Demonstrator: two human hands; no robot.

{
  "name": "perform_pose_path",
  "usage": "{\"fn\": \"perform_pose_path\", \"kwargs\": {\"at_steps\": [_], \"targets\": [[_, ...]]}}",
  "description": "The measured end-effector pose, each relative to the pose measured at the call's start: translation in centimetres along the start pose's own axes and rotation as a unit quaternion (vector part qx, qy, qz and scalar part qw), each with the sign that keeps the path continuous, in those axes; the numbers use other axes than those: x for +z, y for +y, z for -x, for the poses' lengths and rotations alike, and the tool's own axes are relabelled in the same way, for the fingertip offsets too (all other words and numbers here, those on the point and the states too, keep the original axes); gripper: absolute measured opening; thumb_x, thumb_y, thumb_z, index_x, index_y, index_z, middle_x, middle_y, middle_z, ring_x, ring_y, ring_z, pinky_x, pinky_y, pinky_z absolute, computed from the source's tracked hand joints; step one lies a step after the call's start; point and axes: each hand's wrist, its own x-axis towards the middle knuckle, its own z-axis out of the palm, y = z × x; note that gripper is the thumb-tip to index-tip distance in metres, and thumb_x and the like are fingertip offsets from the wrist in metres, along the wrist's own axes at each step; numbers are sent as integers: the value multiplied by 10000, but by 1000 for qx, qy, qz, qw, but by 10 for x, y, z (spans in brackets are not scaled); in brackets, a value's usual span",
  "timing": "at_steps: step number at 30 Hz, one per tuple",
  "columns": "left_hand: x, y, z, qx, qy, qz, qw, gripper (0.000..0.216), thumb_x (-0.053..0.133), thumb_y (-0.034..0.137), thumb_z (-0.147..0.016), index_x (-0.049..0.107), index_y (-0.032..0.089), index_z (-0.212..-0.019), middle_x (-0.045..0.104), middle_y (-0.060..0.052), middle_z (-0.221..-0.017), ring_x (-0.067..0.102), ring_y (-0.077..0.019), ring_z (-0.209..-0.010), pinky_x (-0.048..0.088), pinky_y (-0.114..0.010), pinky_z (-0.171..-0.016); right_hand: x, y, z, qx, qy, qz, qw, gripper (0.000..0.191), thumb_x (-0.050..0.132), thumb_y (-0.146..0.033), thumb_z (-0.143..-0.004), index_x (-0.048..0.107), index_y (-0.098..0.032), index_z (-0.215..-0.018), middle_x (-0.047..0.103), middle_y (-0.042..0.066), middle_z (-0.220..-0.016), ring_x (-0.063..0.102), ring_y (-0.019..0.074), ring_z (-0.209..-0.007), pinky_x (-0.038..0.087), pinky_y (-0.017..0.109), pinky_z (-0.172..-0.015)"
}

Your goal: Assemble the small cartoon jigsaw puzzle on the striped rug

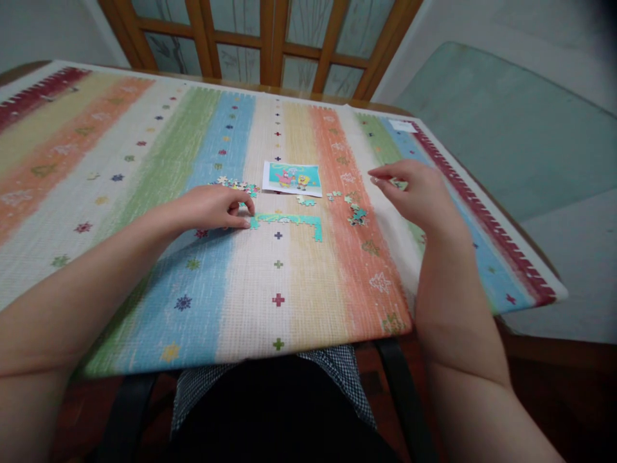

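Note:
On the striped tablecloth lies a joined strip of turquoise jigsaw puzzle (289, 219), with a short leg turning down at its right end. My left hand (212, 207) is curled at the strip's left end, thumb and index finger touching the end piece. To the right, my right hand (409, 190) is raised a little, fingertips pinched around a small pale bit that looks like a puzzle piece. Behind the strip is a printed reference picture (295, 179) of cartoon figures. Loose puzzle pieces (236, 185) are heaped beyond my left hand, partly hidden by it.
More loose pieces (357, 214) lie on the orange stripe, and a few joined ones (306, 201) sit just below the picture. A white paper slip (402, 126) rests near the far right edge of the tablecloth (308, 302). Wood-framed glass doors (270, 38) stand behind the table.

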Motion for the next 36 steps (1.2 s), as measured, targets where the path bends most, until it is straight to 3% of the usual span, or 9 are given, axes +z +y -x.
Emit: {"fn": "perform_pose_path", "kwargs": {"at_steps": [4,7,15,23,30,32,36], "targets": [[-1,2,0,-7,-4,1,1000,391,671,483,-926,723,261,-1243,715,11,-739,623,-164,-631,305,-274,-626,13,27,10,89,-138,-28,986,221,669,-310,-918,841,-229,-1031,801,91,-935,720,260,-829,554,417,-792],[-1,2,1,-8,-6,1,1000,395,666,489,-926,719,259,-1243,713,16,-736,612,-155,-608,311,-271,-619,17,35,13,88,-204,-60,973,199,749,-320,-860,847,-227,-1006,797,72,-907,720,240,-819,550,377,-759],[-2,4,4,1,-7,-9,1000,414,622,494,-940,709,247,-1261,709,16,-734,597,-145,-583,333,-265,-611,27,40,8,2,-207,-50,977,226,778,-300,-840,881,-261,-1038,765,71,-938,677,215,-840,528,343,-765],[0,-2,1,13,-4,2,1000,431,627,508,-927,709,250,-1264,717,6,-732,614,-158,-610,326,-270,-619,31,38,7,7,-171,-62,983,151,783,-338,-864,874,-235,-927,764,88,-957,683,223,-862,532,360,-796],[2,-5,-1,12,-8,14,1000,428,639,515,-923,709,250,-1252,727,3,-740,630,-166,-639,328,-270,-624,26,-9,10,67,-100,-128,984,201,706,-365,-950,838,-215,-973,794,83,-892,732,236,-807,558,382,-772],[2,-5,-1,10,-12,17,1000,421,635,514,-929,705,252,-1252,730,3,-746,634,-169,-648,326,-272,-626,30,-32,9,21,-92,-147,985,180,675,-305,-959,826,-214,-996,800,79,-927,737,232,-843,559,375,-794],[2,-4,0,21,-4,19,1000,405,650,513,-929,712,248,-1229,732,3,-749,629,-165,-657,313,-271,-627,46,-86,8,-137,-102,-81,982,176,621,-141,-928,784,-200,-958,799,77,-1002,719,231,-930,512,353,-846]]}}
